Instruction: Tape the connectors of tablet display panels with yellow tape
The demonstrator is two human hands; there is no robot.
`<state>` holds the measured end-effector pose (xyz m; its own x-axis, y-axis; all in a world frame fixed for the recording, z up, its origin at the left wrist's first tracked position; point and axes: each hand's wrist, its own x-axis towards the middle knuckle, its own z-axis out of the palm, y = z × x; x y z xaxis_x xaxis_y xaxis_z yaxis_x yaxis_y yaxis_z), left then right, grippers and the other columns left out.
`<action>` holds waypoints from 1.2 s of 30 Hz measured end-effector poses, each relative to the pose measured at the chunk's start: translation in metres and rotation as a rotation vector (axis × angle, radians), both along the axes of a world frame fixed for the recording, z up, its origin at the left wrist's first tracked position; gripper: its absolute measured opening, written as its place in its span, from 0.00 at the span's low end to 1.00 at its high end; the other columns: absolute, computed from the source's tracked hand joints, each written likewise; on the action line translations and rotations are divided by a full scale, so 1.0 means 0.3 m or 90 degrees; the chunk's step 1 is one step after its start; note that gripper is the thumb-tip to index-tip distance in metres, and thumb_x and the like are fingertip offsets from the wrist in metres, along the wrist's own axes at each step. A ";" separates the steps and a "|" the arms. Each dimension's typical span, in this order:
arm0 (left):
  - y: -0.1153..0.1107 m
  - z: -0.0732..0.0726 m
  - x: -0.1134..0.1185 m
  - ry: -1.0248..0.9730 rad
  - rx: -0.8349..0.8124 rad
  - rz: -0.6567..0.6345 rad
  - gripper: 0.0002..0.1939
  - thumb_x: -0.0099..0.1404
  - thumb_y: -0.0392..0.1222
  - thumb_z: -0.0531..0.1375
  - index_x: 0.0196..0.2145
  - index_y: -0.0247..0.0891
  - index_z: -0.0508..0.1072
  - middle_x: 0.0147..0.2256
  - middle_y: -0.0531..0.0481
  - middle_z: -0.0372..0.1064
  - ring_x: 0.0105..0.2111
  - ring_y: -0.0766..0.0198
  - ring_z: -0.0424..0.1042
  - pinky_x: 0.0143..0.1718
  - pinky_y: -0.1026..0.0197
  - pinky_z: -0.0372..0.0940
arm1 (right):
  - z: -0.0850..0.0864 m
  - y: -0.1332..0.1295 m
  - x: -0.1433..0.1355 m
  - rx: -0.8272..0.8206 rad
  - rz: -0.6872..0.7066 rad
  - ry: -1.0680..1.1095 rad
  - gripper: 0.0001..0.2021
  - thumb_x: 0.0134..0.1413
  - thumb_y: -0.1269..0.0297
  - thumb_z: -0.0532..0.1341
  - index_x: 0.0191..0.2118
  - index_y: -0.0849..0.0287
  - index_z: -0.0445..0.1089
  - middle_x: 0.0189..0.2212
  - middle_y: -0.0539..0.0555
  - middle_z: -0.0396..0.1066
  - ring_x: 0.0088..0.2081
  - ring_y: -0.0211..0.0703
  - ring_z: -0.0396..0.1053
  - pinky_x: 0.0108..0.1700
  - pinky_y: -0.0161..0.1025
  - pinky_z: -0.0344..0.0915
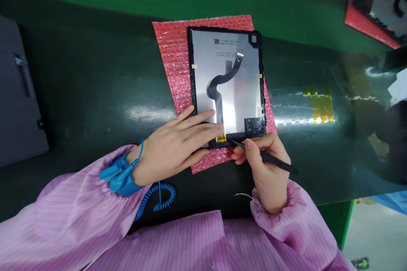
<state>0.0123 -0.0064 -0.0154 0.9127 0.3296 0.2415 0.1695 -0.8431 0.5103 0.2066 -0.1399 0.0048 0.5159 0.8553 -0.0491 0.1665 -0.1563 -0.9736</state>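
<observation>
On the dark green desk (pixel 95 84), seen from the head camera, a tablet display assembly (pixel 248 89) lies back side up on a red bubble-wrap sheet (pixel 168 59), slightly askew to it. Across its lower left reaches the left hand (pixel 173 144), palm down, fingers spread and gripping nothing, the index fingertip beside a yellow tape patch (pixel 221 137) at the foot of a black flex cable (pixel 219 106). The right hand (pixel 270 165) is closed in a pinch around a black pointed tool (pixel 276 161), its tip right by that patch. A blue wrist strap (pixel 122 175) circles the left wrist. Farther right, amber tape pieces (pixel 322 108) lie on the desk.
</observation>
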 end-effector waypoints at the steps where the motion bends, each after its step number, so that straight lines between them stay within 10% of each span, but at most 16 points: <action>1: 0.001 0.000 0.001 -0.002 -0.001 0.000 0.21 0.80 0.38 0.53 0.66 0.34 0.62 0.65 0.51 0.65 0.71 0.56 0.56 0.75 0.51 0.41 | 0.002 0.000 -0.001 0.008 0.001 0.002 0.12 0.68 0.67 0.65 0.32 0.61 0.63 0.29 0.49 0.77 0.27 0.36 0.77 0.29 0.30 0.76; 36: 0.003 -0.006 0.004 0.002 0.049 -0.045 0.17 0.79 0.37 0.53 0.61 0.38 0.71 0.66 0.52 0.65 0.72 0.50 0.54 0.75 0.45 0.43 | 0.005 -0.005 0.004 -0.020 -0.012 -0.037 0.12 0.68 0.65 0.65 0.34 0.60 0.64 0.28 0.49 0.77 0.28 0.36 0.78 0.33 0.31 0.77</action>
